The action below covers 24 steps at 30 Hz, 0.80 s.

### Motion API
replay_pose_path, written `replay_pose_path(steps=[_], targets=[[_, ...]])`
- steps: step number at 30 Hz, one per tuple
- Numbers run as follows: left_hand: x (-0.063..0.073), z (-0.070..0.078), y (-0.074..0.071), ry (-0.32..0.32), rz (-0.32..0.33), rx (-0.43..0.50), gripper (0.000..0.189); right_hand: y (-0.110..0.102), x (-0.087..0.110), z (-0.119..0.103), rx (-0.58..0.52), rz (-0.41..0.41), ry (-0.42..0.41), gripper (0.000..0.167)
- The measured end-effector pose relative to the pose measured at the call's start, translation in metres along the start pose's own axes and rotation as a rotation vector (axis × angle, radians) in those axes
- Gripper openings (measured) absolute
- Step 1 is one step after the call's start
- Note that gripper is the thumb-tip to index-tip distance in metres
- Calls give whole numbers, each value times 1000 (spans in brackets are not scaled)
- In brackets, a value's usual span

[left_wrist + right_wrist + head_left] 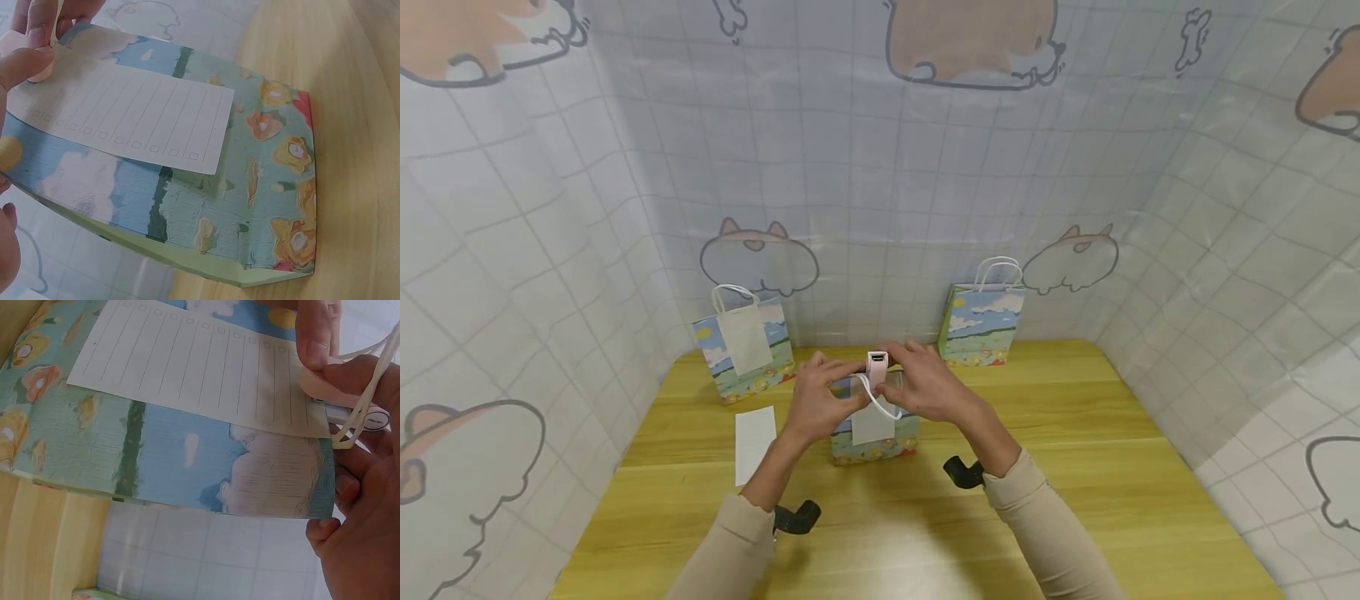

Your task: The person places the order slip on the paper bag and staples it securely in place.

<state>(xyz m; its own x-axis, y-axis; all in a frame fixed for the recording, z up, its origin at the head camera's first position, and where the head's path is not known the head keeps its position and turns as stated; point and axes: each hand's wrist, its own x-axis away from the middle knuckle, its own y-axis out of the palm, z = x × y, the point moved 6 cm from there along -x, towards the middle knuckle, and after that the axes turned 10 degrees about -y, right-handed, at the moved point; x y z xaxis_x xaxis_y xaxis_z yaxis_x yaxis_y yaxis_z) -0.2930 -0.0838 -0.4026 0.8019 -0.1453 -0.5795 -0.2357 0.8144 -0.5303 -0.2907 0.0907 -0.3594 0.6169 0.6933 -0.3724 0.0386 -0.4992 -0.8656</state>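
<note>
A paper gift bag (874, 452) with a painted sky-and-flowers print stands tilted at the table's middle, a lined checklist sheet (144, 119) lying flat against its front near the top rim. A small pink stapler (877, 368) sits across that rim, over the sheet's top edge. My left hand (822, 402) pinches the stapler, its thumb on the pink body in the right wrist view. From the other side, my right hand (925, 385) grips the stapler with thumb in front and fingers behind the bag. The white cord handle (369, 400) loops forward beside the right thumb.
At the back left stands a similar bag (778, 333) with a white sheet (747, 340) on its front. Another bag (983, 325) stands at the back right, without a sheet. A loose white sheet (754, 442) lies left of my left hand on the wooden table (1060, 500).
</note>
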Motion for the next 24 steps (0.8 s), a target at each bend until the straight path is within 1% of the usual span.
replay_pose_path(steps=[6,10,13,18,24], targets=[[0,0,1,0,-10,13,45,0,0,2,-8,0,10,53],[0,0,1,-1,-17,15,44,2,-1,4,-18,-12,50,51],[1,1,1,6,-15,17,44,3,-3,4,-23,0,82,47],[2,1,1,1,-18,25,42,5,-5,2,12,40,104,43],[3,-1,2,-9,-28,24,41,7,-5,-2,72,74,91,42]])
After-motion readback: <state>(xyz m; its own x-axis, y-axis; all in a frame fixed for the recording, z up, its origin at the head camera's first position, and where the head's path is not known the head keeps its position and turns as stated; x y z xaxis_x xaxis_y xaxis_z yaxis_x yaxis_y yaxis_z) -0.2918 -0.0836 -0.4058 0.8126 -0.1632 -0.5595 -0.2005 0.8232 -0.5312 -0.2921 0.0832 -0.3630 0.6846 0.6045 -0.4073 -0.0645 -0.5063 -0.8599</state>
